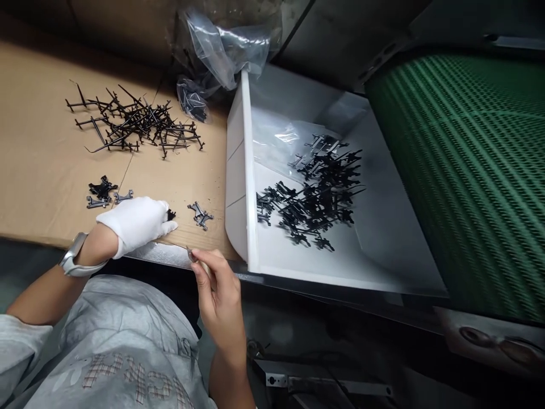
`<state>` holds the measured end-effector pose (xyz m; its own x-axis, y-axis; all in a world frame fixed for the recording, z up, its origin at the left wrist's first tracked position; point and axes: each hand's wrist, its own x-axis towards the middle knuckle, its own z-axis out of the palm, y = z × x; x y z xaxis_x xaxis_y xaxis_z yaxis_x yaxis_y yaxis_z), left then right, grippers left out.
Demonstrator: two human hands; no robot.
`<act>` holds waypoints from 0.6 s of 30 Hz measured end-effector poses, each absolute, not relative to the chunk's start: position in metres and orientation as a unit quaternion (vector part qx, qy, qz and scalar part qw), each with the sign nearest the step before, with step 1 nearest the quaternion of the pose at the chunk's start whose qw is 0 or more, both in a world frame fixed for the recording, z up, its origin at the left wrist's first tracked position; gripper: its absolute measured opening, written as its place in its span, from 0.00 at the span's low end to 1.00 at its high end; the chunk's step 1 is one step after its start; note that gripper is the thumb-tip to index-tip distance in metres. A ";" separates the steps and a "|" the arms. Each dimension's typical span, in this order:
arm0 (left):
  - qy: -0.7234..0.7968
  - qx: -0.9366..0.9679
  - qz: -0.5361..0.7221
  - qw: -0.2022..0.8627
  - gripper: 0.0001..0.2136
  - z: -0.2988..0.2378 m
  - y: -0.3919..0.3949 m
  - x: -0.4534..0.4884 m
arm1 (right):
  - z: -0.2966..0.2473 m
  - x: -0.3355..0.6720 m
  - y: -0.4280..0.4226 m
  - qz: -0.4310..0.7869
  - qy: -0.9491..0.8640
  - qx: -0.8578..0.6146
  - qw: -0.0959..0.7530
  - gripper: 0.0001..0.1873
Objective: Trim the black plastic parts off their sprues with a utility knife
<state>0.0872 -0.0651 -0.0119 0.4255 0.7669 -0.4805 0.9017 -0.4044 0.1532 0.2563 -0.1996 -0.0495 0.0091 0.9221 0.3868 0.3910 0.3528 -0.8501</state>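
My left hand (138, 224), in a white glove, rests low over the cardboard with its fingers closed around a small black plastic part (171, 215), most of which is hidden. My bare right hand (219, 287) is at the table's front edge, thumb and forefinger pinching a small pointed metal blade (190, 253). The blade is apart from the black part. Just right of the glove lie a few loose black plastic parts (200, 216). Left of the glove is a small group of similar parts (101, 190), with one more part (123, 196) beside it.
A tangled pile of thin black sprues (140, 122) lies further back on the cardboard (38, 147). A white bin (251, 227) on the right holds many black parts (319, 193). A clear plastic bag (230, 48) stands behind. Beyond the bin runs a green conveyor belt (468, 159).
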 end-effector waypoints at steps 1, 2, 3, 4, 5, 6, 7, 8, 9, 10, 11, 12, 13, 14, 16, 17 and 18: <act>0.510 0.820 -0.143 0.217 0.15 -0.014 -0.066 0.085 | -0.049 0.257 -0.199 0.257 -0.654 -0.506 0.501 0.16; 0.516 0.815 -0.103 0.242 0.12 -0.016 -0.068 0.082 | -0.049 0.257 -0.199 0.248 -0.655 -0.506 0.502 0.17; 0.521 0.804 -0.050 0.282 0.10 -0.019 -0.070 0.078 | -0.049 0.257 -0.198 0.239 -0.657 -0.506 0.505 0.17; 0.520 0.784 0.012 0.339 0.10 -0.020 -0.073 0.076 | -0.049 0.257 -0.198 0.230 -0.659 -0.506 0.507 0.18; 0.507 0.754 0.071 0.412 0.11 -0.021 -0.076 0.073 | -0.050 0.257 -0.197 0.218 -0.661 -0.506 0.509 0.19; 0.481 0.714 0.119 0.495 0.13 -0.021 -0.080 0.071 | -0.049 0.257 -0.196 0.206 -0.665 -0.505 0.510 0.19; 0.446 0.666 0.155 0.578 0.14 -0.020 -0.085 0.070 | -0.049 0.257 -0.195 0.193 -0.668 -0.505 0.511 0.19; 0.409 0.616 0.177 0.649 0.16 -0.018 -0.090 0.070 | -0.049 0.257 -0.193 0.182 -0.672 -0.503 0.512 0.18; 0.380 0.574 0.191 0.700 0.17 -0.016 -0.096 0.071 | -0.048 0.256 -0.192 0.171 -0.677 -0.498 0.514 0.18; 0.363 0.542 0.202 0.730 0.18 -0.014 -0.101 0.073 | -0.046 0.256 -0.191 0.162 -0.684 -0.491 0.515 0.17; 0.356 0.522 0.214 0.745 0.18 -0.012 -0.107 0.075 | -0.045 0.256 -0.190 0.155 -0.692 -0.482 0.514 0.16; 0.355 0.509 0.228 0.750 0.18 -0.009 -0.111 0.078 | -0.044 0.256 -0.189 0.151 -0.701 -0.474 0.511 0.16; 0.355 0.501 0.237 0.753 0.17 -0.007 -0.115 0.081 | -0.043 0.256 -0.189 0.147 -0.709 -0.468 0.507 0.17; 0.355 0.496 0.242 0.755 0.16 -0.005 -0.119 0.084 | -0.041 0.256 -0.188 0.144 -0.716 -0.463 0.502 0.18; 0.357 0.485 0.244 0.760 0.15 -0.003 -0.124 0.087 | -0.040 0.257 -0.188 0.139 -0.723 -0.461 0.496 0.23; 0.358 0.482 0.246 0.761 0.14 -0.002 -0.125 0.088 | -0.039 0.257 -0.188 0.137 -0.723 -0.462 0.495 0.26; 0.360 0.478 0.250 0.761 0.15 -0.001 -0.127 0.088 | -0.039 0.258 -0.188 0.136 -0.723 -0.463 0.494 0.28</act>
<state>0.0878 -0.1269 -0.0012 0.6162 0.7245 -0.3089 -0.0369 0.4184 0.9075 0.2577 -0.1883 -0.0391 -0.0820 0.8042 0.5886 0.5354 0.5337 -0.6546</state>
